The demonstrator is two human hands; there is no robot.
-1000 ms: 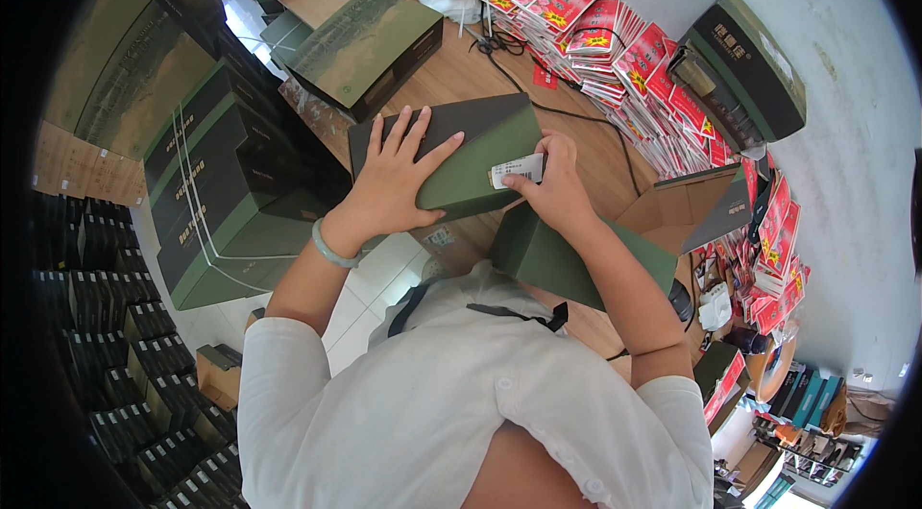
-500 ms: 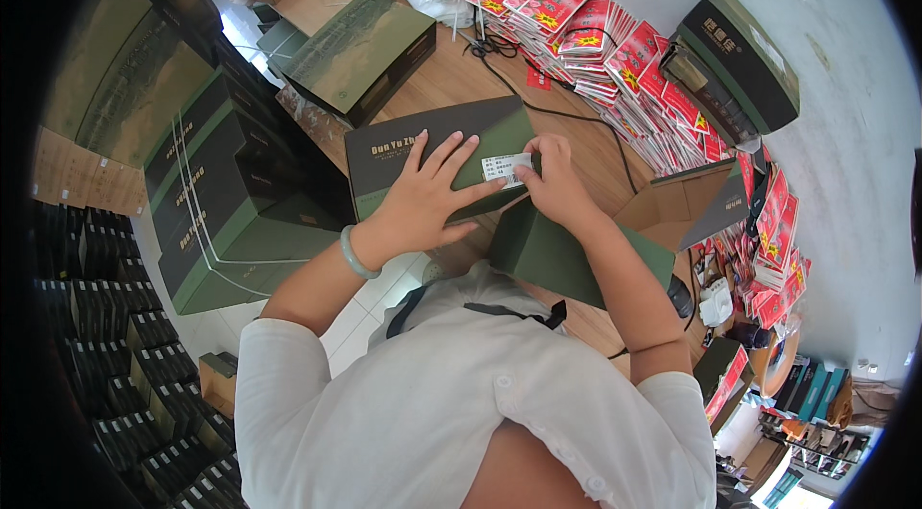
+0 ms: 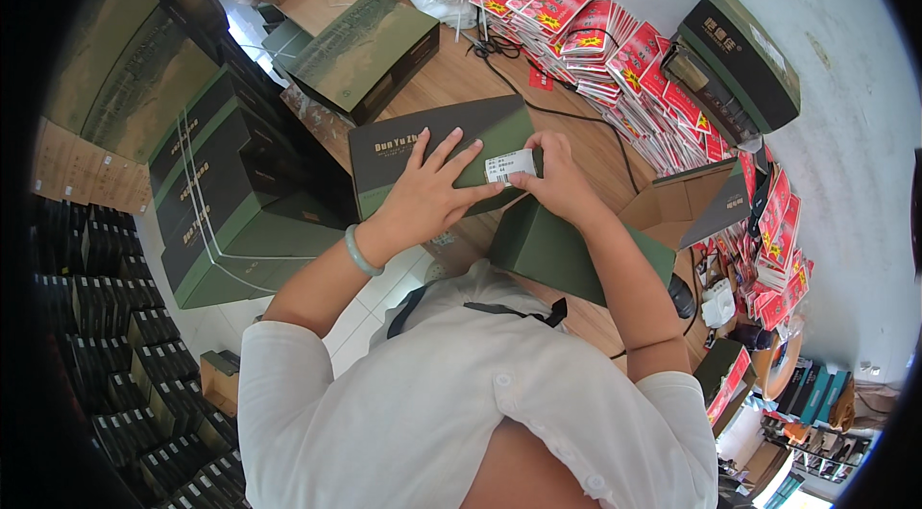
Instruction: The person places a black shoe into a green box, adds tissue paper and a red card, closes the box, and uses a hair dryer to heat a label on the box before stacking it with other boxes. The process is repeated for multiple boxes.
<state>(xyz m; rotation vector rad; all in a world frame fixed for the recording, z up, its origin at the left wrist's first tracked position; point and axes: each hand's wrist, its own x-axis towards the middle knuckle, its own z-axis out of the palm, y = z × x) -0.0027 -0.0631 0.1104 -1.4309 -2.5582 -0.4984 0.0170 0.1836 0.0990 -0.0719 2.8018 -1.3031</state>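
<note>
A dark grey and green shoebox-like carton [image 3: 492, 125] lies tilted in front of me on the wooden table. My left hand [image 3: 430, 187] rests on its printed face, fingers spread, a pale bangle on the wrist. A small white label [image 3: 509, 165] sits on the carton's right part, close to my left fingertips. At that label's right side is my right hand [image 3: 565, 182], its fingers curled over the carton's right end and the thumb at the label's lower edge. Below the right hand, partly under my forearm, stands a plain green carton part [image 3: 552, 245].
Red printed cards [image 3: 615, 53] are heaped along the wall, with a black cable [image 3: 576, 115] before them. Another green carton [image 3: 365, 53] sits at the far left. Strapped cartons [image 3: 230, 197] stand left of the table. An open carton [image 3: 672, 202] lies at right.
My right thumb has slid off the label to its lower edge, so more of the label shows. The carton has barely shifted; my left hand stays on it.
</note>
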